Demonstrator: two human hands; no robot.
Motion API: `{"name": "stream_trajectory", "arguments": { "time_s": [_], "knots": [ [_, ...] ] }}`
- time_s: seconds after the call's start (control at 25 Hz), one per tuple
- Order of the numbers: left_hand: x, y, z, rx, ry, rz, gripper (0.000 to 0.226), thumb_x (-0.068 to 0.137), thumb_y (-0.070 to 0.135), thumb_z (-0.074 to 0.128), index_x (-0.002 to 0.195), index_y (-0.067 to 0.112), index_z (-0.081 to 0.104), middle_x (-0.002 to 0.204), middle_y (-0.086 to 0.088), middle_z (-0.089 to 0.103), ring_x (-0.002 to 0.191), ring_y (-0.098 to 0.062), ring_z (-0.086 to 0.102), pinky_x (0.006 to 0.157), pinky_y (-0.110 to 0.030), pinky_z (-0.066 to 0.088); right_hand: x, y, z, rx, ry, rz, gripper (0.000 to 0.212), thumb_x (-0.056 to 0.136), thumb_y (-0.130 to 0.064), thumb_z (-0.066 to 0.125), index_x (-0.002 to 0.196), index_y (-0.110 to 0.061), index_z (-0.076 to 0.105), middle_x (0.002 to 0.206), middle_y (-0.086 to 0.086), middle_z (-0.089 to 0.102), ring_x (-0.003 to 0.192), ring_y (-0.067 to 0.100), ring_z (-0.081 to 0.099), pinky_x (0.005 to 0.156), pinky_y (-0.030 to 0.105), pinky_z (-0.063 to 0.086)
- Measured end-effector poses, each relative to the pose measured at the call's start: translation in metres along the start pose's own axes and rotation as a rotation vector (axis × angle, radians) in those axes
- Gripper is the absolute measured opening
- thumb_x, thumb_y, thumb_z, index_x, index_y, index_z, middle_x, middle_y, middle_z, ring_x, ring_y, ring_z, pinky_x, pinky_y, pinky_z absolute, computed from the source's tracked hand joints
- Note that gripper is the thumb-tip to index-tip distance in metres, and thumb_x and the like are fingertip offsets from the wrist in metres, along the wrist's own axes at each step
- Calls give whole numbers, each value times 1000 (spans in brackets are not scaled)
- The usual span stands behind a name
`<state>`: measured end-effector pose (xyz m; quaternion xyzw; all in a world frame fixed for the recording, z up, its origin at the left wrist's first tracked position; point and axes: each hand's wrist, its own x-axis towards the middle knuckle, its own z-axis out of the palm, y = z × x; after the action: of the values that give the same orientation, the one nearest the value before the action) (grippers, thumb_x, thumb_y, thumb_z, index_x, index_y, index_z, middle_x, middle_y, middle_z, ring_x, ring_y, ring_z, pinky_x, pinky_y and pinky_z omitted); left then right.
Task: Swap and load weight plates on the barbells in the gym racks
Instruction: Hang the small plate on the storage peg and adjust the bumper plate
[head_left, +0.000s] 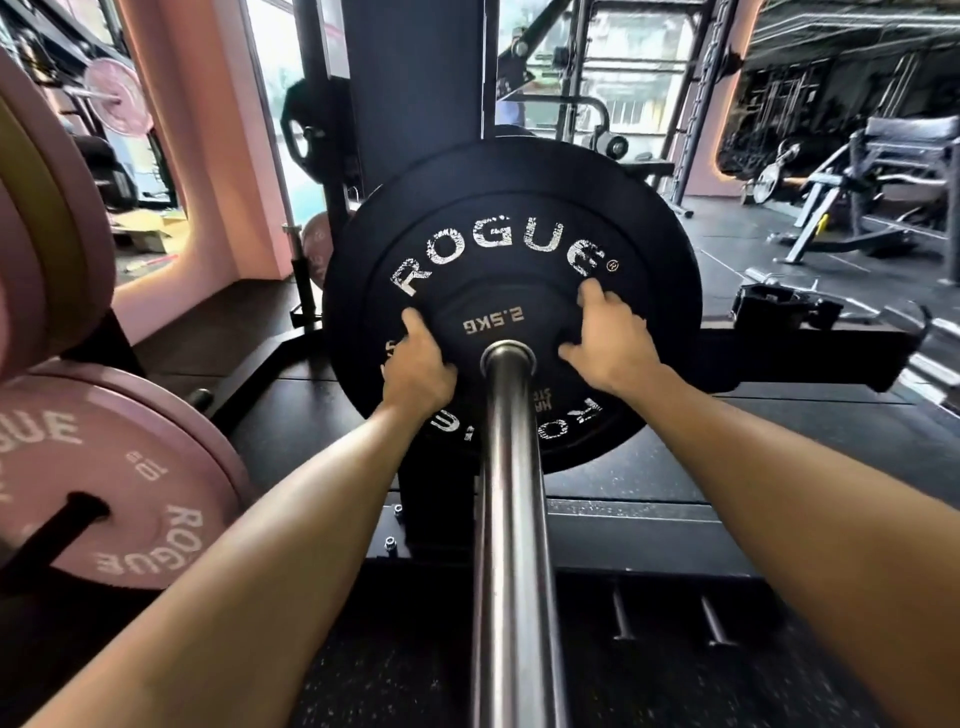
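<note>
A steel barbell sleeve runs from the bottom of the view away from me. On it sits a large black Rogue bumper plate. A small black 2.5 kg plate lies flat against its face, around the sleeve. My left hand grips the small plate's left edge, fingers curled over it. My right hand holds its right edge, thumb close to the sleeve and fingers on the rim.
Pink Rogue plates hang on storage pegs at the left, with more pink and yellow plates above them. A dark rack upright stands behind the barbell. Benches and machines fill the far right. Black rubber flooring lies below.
</note>
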<state>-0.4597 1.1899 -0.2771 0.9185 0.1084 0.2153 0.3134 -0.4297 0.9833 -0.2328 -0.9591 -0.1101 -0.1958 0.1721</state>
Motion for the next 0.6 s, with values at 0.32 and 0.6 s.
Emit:
{"name": "stream_trajectory", "arguments": {
  "time_s": [0.32,0.6],
  "knots": [
    [-32,7,-41,104,-127,24,47,77,9,62,123,18,57,115,-18,64,111,-42,59,83,-36,46,-45,-2,-17,-18,-185,132,41,75,-24,73,113,-15,59,115,12,64,109,36,59,82,35,47],
    [-127,5,-75,12,-74,46,42,78,6,52,116,21,62,106,-17,66,100,-42,61,78,-36,46,-130,-18,-43,210,-165,192,34,77,-6,59,110,-10,61,114,17,63,107,39,58,87,36,49]
  ]
}}
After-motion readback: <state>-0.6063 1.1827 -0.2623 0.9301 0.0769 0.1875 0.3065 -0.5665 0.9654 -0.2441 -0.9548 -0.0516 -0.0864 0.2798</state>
